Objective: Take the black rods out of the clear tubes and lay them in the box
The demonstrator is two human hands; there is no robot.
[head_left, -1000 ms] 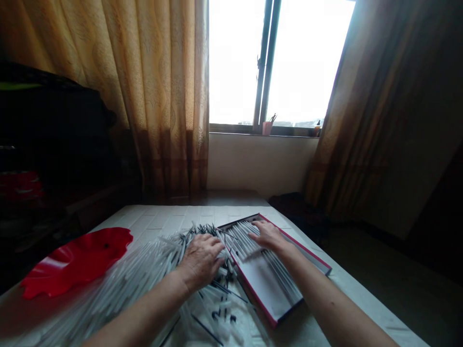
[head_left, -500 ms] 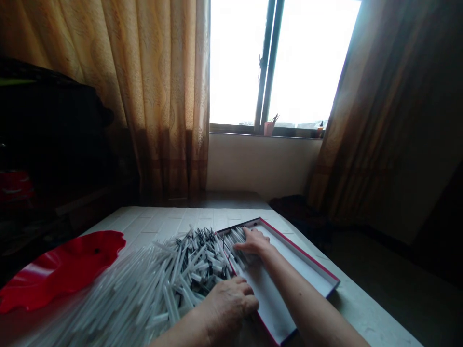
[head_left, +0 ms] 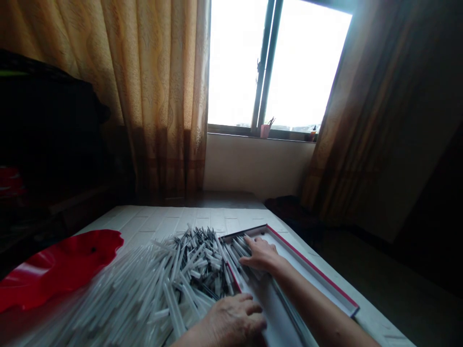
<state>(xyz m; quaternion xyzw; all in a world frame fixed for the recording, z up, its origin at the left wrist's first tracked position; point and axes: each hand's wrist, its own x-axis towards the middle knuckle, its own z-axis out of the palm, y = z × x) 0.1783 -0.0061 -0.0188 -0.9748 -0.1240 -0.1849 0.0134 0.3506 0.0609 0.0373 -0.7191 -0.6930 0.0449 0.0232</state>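
Note:
A large heap of thin clear plastic tubes (head_left: 152, 284), many with black tips, lies on the white table (head_left: 162, 217). To its right is a shallow white box lid with a red rim (head_left: 311, 270), holding a row of similar tubes (head_left: 237, 250) at its far end. My right hand (head_left: 260, 255) rests on those tubes inside the lid, fingers apart. My left hand (head_left: 235, 320) lies curled at the near side of the heap, beside the lid's left wall. Its palm is hidden, so I cannot tell whether it holds any tubes.
A wavy-edged red plastic dish (head_left: 54, 270) sits left of the heap, partly beyond the frame. The table's right edge runs just past the lid. A dark bag (head_left: 47, 120) stands at the left, and a pink cup (head_left: 265, 131) is on the windowsill.
My right hand has shifted slightly toward me inside the lid. My left hand stays near the lid's left wall. The view has tilted a little, and more of the lid's right rim shows.

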